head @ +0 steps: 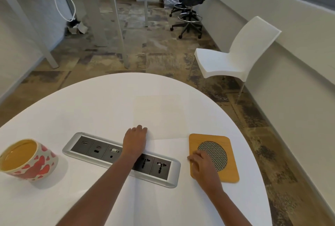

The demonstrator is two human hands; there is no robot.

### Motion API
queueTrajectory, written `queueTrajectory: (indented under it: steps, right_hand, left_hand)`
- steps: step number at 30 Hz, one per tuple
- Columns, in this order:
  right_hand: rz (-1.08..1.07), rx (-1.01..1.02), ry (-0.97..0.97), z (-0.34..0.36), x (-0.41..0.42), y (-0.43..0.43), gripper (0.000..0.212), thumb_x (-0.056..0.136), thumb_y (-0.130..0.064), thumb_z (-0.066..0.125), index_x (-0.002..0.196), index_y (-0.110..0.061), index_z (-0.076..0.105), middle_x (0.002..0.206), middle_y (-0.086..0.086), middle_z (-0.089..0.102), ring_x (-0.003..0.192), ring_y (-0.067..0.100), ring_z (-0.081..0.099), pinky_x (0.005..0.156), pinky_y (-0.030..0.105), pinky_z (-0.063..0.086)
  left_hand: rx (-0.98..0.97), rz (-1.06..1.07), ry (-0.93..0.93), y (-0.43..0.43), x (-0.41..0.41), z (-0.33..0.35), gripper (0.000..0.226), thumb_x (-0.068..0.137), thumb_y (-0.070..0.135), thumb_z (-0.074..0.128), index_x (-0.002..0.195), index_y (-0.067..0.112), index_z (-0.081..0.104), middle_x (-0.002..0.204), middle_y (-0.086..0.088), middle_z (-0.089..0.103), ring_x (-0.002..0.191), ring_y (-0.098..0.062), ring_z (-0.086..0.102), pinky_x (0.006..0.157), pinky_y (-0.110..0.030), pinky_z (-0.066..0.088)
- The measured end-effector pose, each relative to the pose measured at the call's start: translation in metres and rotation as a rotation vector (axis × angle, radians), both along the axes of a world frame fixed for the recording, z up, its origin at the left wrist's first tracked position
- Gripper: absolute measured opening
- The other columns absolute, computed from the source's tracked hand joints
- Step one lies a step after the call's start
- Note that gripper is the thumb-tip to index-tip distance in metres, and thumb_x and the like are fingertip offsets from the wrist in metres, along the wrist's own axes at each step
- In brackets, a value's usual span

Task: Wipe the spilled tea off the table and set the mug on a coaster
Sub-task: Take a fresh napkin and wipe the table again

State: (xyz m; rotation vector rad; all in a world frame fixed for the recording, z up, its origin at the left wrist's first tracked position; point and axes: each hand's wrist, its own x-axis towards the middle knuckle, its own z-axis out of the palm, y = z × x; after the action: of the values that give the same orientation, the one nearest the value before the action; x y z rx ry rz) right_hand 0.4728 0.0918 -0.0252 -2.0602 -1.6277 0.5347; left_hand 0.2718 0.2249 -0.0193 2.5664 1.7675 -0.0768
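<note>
One mug (27,159), white with red hearts, at the left edge of the round white table (101,102), filled nearly to the brim with amber tea, standing directly on the tabletop, well apart from the coaster. One coaster (213,157), square, wooden, with a round metal mesh centre, lying flat on the right side of the table. No spill distinguishable on the white surface; no cloth distinguishable either, only faint straight crease lines across the tabletop near the left hand.

Two hands. Left hand (135,142) reaching forward across the socket panel (121,158), palm down, fingers folded under at the tips, resting on the table just past the panel; whether something thin and white lies pinched beneath, impossible to say. Right hand (203,165) lying loosely spread on the near left corner of the coaster, fingertips on the mesh, thumb at the coaster's left edge, gripping nothing visibly.

One socket panel, silver-framed, sunk into the table between mug and coaster, partly covered by the left forearm. Beyond the table: one white plastic chair (233,57) to the right, two dark office stools (192,2) at the back, one overlapping the other, and another table (112,8) at upper left, its top cut off by the frame.
</note>
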Motion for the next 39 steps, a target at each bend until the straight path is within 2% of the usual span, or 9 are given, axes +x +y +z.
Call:
queueTrajectory:
  steps: [5, 7, 11, 15, 19, 22, 27, 34, 39]
  right_hand:
    - [0.017, -0.015, 0.000, 0.004, -0.002, 0.001, 0.029, 0.091, -0.001, 0.046, 0.112, -0.004, 0.066, 0.117, 0.009, 0.057, 0.111, 0.017, 0.051, 0.090, 0.009, 0.030]
    - [0.033, -0.010, 0.017, 0.007, -0.002, 0.000, 0.030, 0.090, 0.002, 0.045, 0.111, -0.003, 0.065, 0.115, 0.009, 0.057, 0.109, 0.016, 0.052, 0.087, 0.007, 0.030]
    - [0.062, 0.031, 0.048, 0.011, -0.005, -0.006, 0.030, 0.087, 0.006, 0.046, 0.109, -0.004, 0.065, 0.111, 0.008, 0.057, 0.106, 0.014, 0.052, 0.084, 0.004, 0.027]
    - [-0.051, 0.097, 0.306, 0.020, -0.016, -0.018, 0.023, 0.090, 0.002, 0.049, 0.103, -0.007, 0.067, 0.101, 0.004, 0.063, 0.097, 0.015, 0.058, 0.082, 0.013, 0.040]
    - [-0.325, 0.018, 0.836, 0.035, -0.033, -0.025, 0.016, 0.096, -0.016, 0.046, 0.096, -0.018, 0.062, 0.097, 0.006, 0.065, 0.087, 0.019, 0.062, 0.074, 0.022, 0.046]
    - [-0.478, -0.050, 1.185, 0.045, -0.035, -0.036, 0.026, 0.096, -0.032, 0.045, 0.095, -0.010, 0.059, 0.089, 0.008, 0.063, 0.077, 0.019, 0.061, 0.067, 0.027, 0.051]
    - [-0.527, -0.036, 1.132, 0.046, -0.028, -0.071, 0.013, 0.093, -0.014, 0.053, 0.104, -0.016, 0.061, 0.100, 0.010, 0.068, 0.091, 0.025, 0.065, 0.078, 0.037, 0.054]
    - [-0.631, -0.107, 0.942, 0.031, 0.001, -0.129, 0.041, 0.086, 0.003, 0.055, 0.127, -0.001, 0.050, 0.121, 0.023, 0.060, 0.111, 0.039, 0.056, 0.098, 0.053, 0.046]
    - [-0.629, -0.248, 0.869, 0.025, 0.025, -0.161, 0.040, 0.085, 0.004, 0.056, 0.125, -0.001, 0.052, 0.115, 0.017, 0.061, 0.102, 0.035, 0.057, 0.087, 0.045, 0.051]
  left_hand:
    - [0.100, -0.006, 0.035, -0.007, -0.002, 0.012, 0.013, 0.079, 0.008, 0.066, 0.091, 0.012, 0.062, 0.089, -0.002, 0.064, 0.070, -0.014, 0.063, 0.060, -0.023, 0.049]
    - [0.089, 0.011, 0.056, -0.009, -0.001, 0.017, 0.011, 0.081, 0.008, 0.064, 0.090, 0.012, 0.061, 0.087, -0.002, 0.064, 0.071, -0.015, 0.063, 0.058, -0.023, 0.048]
    - [0.154, 0.042, -0.136, -0.020, 0.005, 0.035, 0.022, 0.057, 0.003, 0.083, 0.060, 0.004, 0.061, 0.057, -0.009, 0.061, 0.042, -0.023, 0.056, 0.036, -0.024, 0.042]
    - [0.155, 0.014, -0.310, -0.046, 0.021, 0.052, 0.014, 0.068, 0.008, 0.075, 0.068, 0.004, 0.062, 0.064, -0.010, 0.062, 0.050, -0.026, 0.059, 0.041, -0.030, 0.047]
    - [0.127, -0.040, -0.417, -0.091, 0.042, 0.057, 0.011, 0.081, 0.018, 0.062, 0.081, 0.007, 0.062, 0.079, -0.008, 0.062, 0.068, -0.026, 0.061, 0.058, -0.036, 0.053]
    - [0.125, -0.135, -0.473, -0.133, 0.058, 0.057, 0.017, 0.063, 0.019, 0.077, 0.067, 0.013, 0.061, 0.064, -0.002, 0.062, 0.053, -0.019, 0.061, 0.044, -0.024, 0.050]
    - [0.077, -0.185, -0.532, -0.191, 0.078, 0.050, 0.015, 0.065, 0.027, 0.075, 0.066, 0.018, 0.063, 0.058, 0.004, 0.062, 0.047, -0.011, 0.059, 0.041, -0.017, 0.045]
    - [-0.126, -0.036, -0.640, -0.234, 0.078, 0.028, 0.027, 0.090, 0.035, 0.045, 0.098, 0.015, 0.060, 0.100, -0.002, 0.063, 0.092, -0.021, 0.059, 0.081, -0.029, 0.042]
    - [-0.155, 0.222, -0.438, -0.231, 0.052, 0.016, 0.033, 0.091, 0.032, 0.043, 0.122, 0.020, 0.047, 0.125, -0.003, 0.046, 0.115, -0.018, 0.047, 0.093, -0.027, 0.041]
